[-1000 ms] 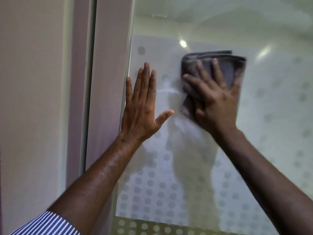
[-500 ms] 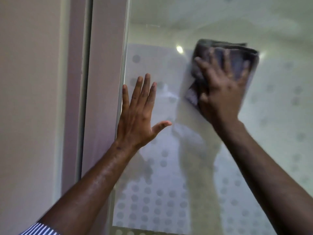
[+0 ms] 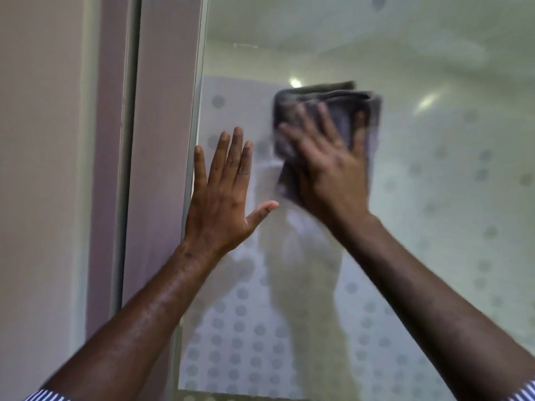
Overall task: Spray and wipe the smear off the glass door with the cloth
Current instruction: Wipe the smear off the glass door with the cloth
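The glass door (image 3: pixel 434 198) fills the right of the view, printed with grey dots and carrying pale reflections. My right hand (image 3: pixel 327 166) presses a folded grey cloth (image 3: pixel 341 102) flat against the glass at upper centre; hand and cloth are motion-blurred. My left hand (image 3: pixel 223 195) lies flat on the glass by its left edge, fingers spread, holding nothing. A faint pale streak (image 3: pixel 269 166) shows on the glass between the two hands. No spray bottle is in view.
A pinkish door frame (image 3: pixel 162 140) and a second vertical frame strip (image 3: pixel 113 169) run top to bottom left of the glass, with a plain wall (image 3: pixel 37 198) beyond. Bright ceiling-light reflections (image 3: pixel 294 82) sit on the glass above the cloth.
My right hand and the cloth moved up and right half a second ago, then back down and left toward my left hand. My left hand stayed flat on the glass.
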{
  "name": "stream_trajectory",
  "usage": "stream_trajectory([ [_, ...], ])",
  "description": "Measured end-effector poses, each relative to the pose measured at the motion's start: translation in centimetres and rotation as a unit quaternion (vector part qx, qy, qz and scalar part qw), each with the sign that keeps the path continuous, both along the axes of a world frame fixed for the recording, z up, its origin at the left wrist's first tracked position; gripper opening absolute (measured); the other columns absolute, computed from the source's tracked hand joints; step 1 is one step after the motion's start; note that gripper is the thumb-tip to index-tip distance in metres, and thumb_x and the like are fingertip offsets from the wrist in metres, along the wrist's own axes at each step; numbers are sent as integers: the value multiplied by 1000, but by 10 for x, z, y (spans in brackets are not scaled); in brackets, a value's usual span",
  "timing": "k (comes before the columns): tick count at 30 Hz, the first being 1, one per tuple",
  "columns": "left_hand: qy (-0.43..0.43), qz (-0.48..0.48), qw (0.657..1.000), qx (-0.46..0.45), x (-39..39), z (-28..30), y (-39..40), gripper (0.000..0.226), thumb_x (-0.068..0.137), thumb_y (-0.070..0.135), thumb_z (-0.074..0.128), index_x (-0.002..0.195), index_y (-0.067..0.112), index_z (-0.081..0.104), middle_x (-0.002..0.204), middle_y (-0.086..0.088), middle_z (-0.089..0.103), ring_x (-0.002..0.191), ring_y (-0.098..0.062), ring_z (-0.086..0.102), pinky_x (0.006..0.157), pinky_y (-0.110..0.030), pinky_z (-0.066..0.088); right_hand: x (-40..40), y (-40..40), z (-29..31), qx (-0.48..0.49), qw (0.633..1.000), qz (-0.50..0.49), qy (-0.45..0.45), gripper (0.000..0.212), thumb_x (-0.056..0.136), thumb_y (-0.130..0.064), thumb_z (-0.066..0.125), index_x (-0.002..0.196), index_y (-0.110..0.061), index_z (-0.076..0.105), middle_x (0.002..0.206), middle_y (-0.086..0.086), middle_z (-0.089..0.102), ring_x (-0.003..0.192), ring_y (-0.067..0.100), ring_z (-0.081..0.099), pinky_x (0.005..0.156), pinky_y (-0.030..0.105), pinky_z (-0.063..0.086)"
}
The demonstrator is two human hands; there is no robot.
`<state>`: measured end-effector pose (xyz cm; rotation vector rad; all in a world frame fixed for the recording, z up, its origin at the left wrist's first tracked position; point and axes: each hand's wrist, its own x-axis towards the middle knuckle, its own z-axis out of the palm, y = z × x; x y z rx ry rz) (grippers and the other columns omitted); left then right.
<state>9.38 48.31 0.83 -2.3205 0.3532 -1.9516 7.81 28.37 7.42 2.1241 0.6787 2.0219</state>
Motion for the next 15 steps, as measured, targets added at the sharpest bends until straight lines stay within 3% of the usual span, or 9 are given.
stream_trajectory([
  [2,3,-12,1000,-4,-1,0,0,92,101,72,14,163,4,11,172,-19,6,161,-34,4,124,-68,10,1,-8,-12,-69,998,-13,1,61,100,-57,45,152,-25,50,165,1,38,158,28,26,123,70,10],
  [5,5,-31,999,-7,0,-1,3,86,103,67,13,163,6,12,172,-17,6,161,-32,4,124,-67,10,3,-43,-7,-35,998,-26,-36,53,102,-48,45,149,-25,53,164,0,41,157,26,29,122,71,13],
  [9,6,-28,1000,-4,1,-1,4,87,103,68,12,163,6,14,173,-16,7,161,-32,5,125,-66,8,3,-113,7,87,994,-60,-35,60,95,-47,52,150,-22,51,165,1,39,158,28,26,125,68,2],
  [11,3,-29,1000,-5,1,-2,4,89,102,69,13,163,5,15,172,-17,7,161,-33,5,126,-66,7,-1,-143,16,209,976,-64,-13,61,92,-33,50,153,-24,48,166,-2,38,159,27,22,124,72,1],
  [13,-4,-25,1000,-4,4,-2,5,91,101,71,15,163,5,14,172,-17,6,161,-33,5,126,-66,6,-4,-150,26,318,947,-53,0,61,94,-28,48,155,-27,45,167,-4,36,160,26,20,123,73,3],
  [15,-12,-14,1000,-3,8,-3,6,92,100,72,15,163,5,13,173,-16,5,161,-33,5,126,-66,6,-6,-132,34,336,941,-47,0,60,97,-33,48,156,-29,43,167,-3,36,159,27,20,124,70,3],
])
